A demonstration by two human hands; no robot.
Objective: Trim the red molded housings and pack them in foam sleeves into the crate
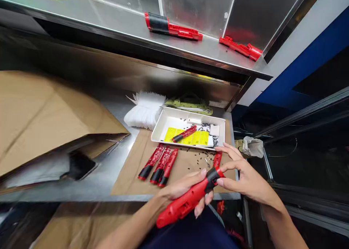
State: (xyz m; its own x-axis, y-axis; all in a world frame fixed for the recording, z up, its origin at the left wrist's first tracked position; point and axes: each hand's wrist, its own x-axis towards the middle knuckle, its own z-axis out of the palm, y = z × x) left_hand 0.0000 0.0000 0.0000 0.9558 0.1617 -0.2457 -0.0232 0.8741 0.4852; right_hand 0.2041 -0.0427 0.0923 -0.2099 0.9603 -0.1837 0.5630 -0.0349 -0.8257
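- Well, a stainless steel workbench [81, 185] fills the view, with a steel shelf [131, 27] above it at 12 o'clock and a folded cardboard sheet [46, 114] at 9 o'clock.
- On the shelf, two red plastic parts sit apart: one with a black sleeve [174, 27], one bare [240, 48].
- A kraft paper sheet [141, 165] lies at 6 o'clock, with three red-and-black handles [158, 165] side by side on it, plus scattered black bits [196, 159].
- Behind it, a white tray [163, 129] holds a yellow printed sheet [185, 137], its small print unreadable, and a red-and-black handle [184, 133].
- A white fluffy bundle [144, 110] and a green strap [188, 106] lie beyond the tray.
- At 5 o'clock, the left hand [182, 185] wraps its fingers around a red tool body [188, 201], held above the paper's near edge.
- The right hand [242, 172] pinches that tool's black sleeve [212, 178] between thumb and fingers, narrowly closed.
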